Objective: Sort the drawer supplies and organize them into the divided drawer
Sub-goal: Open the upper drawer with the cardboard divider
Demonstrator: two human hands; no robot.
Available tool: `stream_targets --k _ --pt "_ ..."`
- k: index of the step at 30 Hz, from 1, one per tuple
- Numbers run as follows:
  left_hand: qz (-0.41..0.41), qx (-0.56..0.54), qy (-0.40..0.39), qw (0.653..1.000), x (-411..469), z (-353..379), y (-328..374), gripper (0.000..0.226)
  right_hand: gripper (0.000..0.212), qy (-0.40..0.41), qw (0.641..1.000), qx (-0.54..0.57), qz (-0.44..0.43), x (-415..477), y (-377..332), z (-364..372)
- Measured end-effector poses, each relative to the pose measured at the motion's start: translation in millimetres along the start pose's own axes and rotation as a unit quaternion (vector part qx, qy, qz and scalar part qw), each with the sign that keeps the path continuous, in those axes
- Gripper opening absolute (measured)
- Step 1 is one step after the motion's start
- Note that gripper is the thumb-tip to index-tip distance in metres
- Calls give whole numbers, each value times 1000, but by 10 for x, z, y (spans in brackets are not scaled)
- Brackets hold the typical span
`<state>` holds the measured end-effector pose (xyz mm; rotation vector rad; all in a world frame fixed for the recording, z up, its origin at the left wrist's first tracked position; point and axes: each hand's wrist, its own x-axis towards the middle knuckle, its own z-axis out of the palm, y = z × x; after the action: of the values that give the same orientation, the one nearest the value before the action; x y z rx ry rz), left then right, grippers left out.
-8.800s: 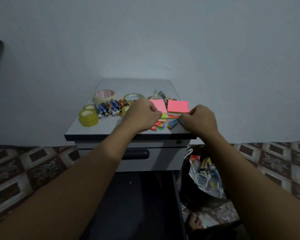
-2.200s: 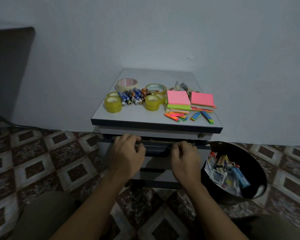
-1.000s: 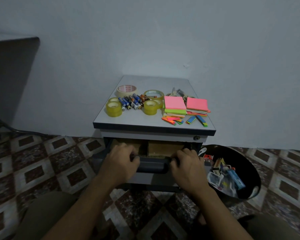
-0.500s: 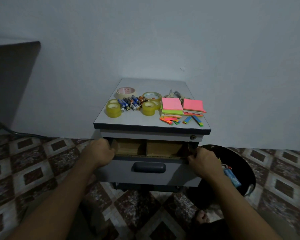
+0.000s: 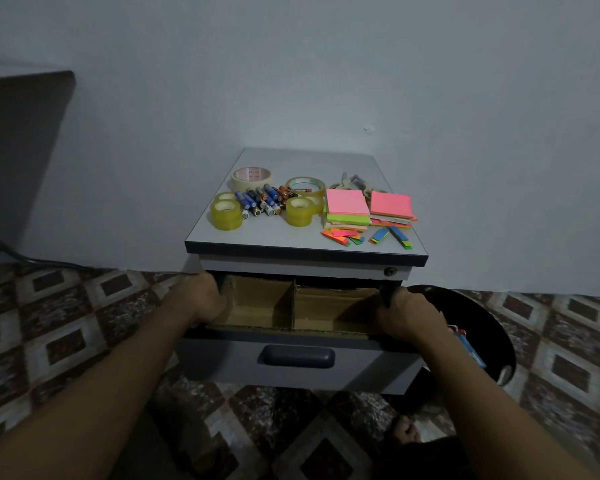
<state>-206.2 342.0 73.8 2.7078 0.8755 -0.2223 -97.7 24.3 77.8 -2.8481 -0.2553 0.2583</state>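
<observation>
The grey cabinet's top drawer (image 5: 302, 362) stands partly pulled out, showing brown cardboard dividers (image 5: 293, 306) and two compartments. My left hand (image 5: 201, 301) grips the drawer's left side and my right hand (image 5: 406, 313) grips its right side. On the cabinet top (image 5: 291, 237) lie yellow tape rolls (image 5: 226, 215), a beige tape roll (image 5: 251, 177), a pile of batteries (image 5: 262, 200), pink and green sticky note pads (image 5: 347, 206), a second pink pad (image 5: 391, 206), coloured sticky flags (image 5: 343, 235) and scissors (image 5: 352, 181).
A black round bin (image 5: 485, 337) with mixed small items stands on the floor right of the cabinet. A patterned tile floor (image 5: 59, 327) surrounds it. A dark panel (image 5: 18, 140) stands at the far left against the pale wall.
My hands left the drawer handle and moved out to the drawer's two sides. The drawer has slid further out, exposing more of the divided cardboard interior.
</observation>
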Motion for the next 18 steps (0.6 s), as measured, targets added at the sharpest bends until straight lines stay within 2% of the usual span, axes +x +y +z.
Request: stream_targets --k 2,6,11,15,18 --pt "8 8 1 1000 24 24 -7 26 26 -5 1000 -7 -3 46 -1 6" --pt "17 20 6 1000 68 43 -64 25 32 -32 999 -19 -3 62 -10 -11" --pt "32 -21 -14 999 133 77 -234 25 31 -61 997 -42 -4 16 27 -5" --pt "25 28 -85 996 62 -18 -244 31 42 -106 989 -98 -9 -6 90 23" --pt "10 28 -168 985 -23 -139 -221 28 24 -169 978 -118 -9 -29 82 -19"
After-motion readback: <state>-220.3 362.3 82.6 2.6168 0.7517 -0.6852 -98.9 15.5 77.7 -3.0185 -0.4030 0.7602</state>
